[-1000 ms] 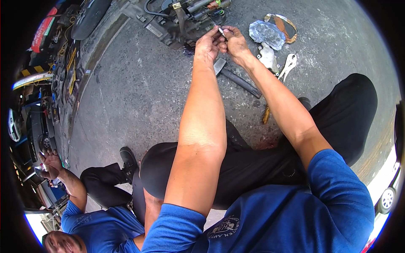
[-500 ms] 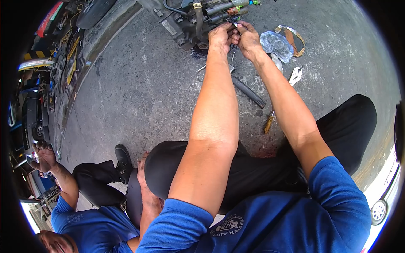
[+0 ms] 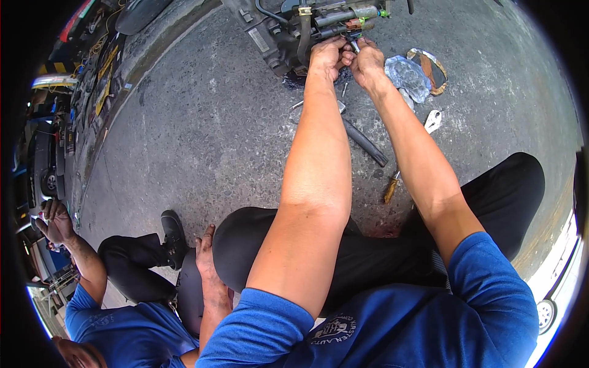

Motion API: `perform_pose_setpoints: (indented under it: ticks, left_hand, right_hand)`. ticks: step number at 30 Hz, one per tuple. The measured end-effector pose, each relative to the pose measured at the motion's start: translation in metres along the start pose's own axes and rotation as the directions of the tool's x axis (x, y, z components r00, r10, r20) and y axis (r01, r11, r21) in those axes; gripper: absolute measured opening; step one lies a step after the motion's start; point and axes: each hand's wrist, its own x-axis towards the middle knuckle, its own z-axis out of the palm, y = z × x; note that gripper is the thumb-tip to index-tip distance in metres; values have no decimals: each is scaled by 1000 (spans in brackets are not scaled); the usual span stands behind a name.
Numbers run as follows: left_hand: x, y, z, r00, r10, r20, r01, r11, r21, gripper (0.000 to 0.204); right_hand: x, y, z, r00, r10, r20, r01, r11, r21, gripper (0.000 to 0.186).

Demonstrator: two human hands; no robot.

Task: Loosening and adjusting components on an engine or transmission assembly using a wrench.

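Observation:
Both arms reach forward to a dark engine assembly (image 3: 261,40) with hoses and cylindrical parts, lying on the concrete floor. My left hand (image 3: 327,58) is curled against its near edge, just below the hose; whatever its fingers hold is hidden. Close beside it, my right hand (image 3: 369,64) is closed in a pinch at a small shiny metal piece (image 3: 355,46), whose kind I cannot make out. The fingertips of both hands nearly meet below a reddish-brown connector (image 3: 354,24).
Nearby on the floor lie a crumpled clear plastic bag (image 3: 407,78), a ring-shaped part (image 3: 437,86), a wrench (image 3: 433,121), a black tube (image 3: 366,143) and a yellow-handled screwdriver (image 3: 390,190). A co-worker in blue (image 3: 132,334) sits at the left, one hand (image 3: 56,222) raised.
The view has shifted, so the engine assembly and floor items appear farther right and lower. The shiny metal piece between my hands shows more clearly. My hands stay at the assembly.

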Motion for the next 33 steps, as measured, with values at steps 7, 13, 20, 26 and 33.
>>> perform_pose_setpoints:
  ticks: [7,13,20,26,33]
  left_hand:
    - [-3,2,-7,997,-48,-58,49,999,12,13]
    - [11,-5,-2,994,-74,-82,70,996,-50,14]
    - [11,-7,-8,988,-134,-80,138,989,44,22]
    - [8,-5,-1,993,-112,-45,112,994,6,22]
    - [4,-1,-5,975,-219,-27,219,975,18,23]
  right_hand:
    - [-21,1,9,997,62,-39,-60,996,58,27]
    - [-28,17,-1,939,-332,-88,289,902,-320,30]
    - [-23,13,7,976,100,-191,-86,993,78,25]
    - [-29,22,7,949,-274,-157,202,909,-364,23]
    - [-24,14,0,992,92,-86,-91,996,15,25]
